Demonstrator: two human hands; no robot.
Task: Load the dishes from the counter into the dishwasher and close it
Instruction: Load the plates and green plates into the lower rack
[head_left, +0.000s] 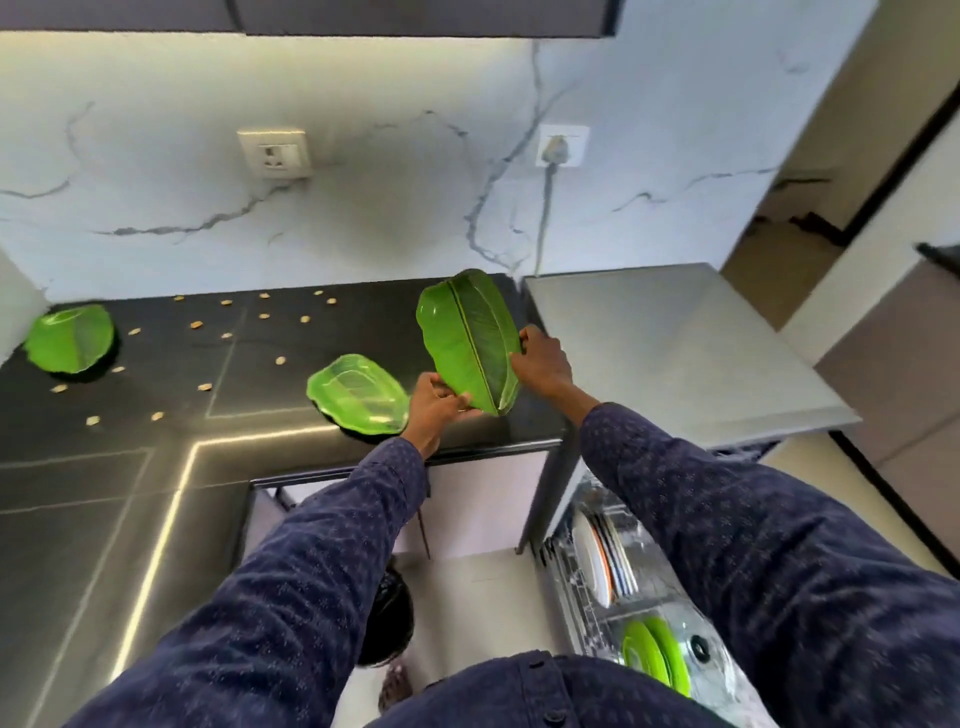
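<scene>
**Leaf-shaped plate in both hands, above the counter edge: handling notes**

Your left hand (434, 402) pinches the plate's near, pointed end, thumb on top and fingers curled under. Your right hand (540, 361) clamps the right-side rim, fingers wrapped over the edge. Between them the green leaf-shaped plate (470, 338) is off the surface and tilted, its veined face turned toward you, over the near right corner of the black counter (156, 415).

Handling, judged from its look: the surface is glossy and shows no flex under two edge grips, so it is probably stiff moulded plastic or melamine. Expect it to be light, not very fragile, and slippery if wet. The elongated shape puts leverage on the tip grip, so let the right hand on the long rim carry the load and use the left only to steer. Keep the hold on the rim, not the flat face.

Outward: two translucent green leaf-shaped dishes remain on the counter, one (358, 395) just left of your left hand near the front edge, another (70, 338) far left by the wall. Small tan bits (196, 326) are scattered over the counter; I cannot tell what they are.

The dishwasher (675, 343) stands right of the counter, door open. Its lower rack (582, 603) shows below your right sleeve, with white plates (592, 556) on edge and round green plates (654, 654) nearer you. The leaf plate likely goes in on edge too.
</scene>
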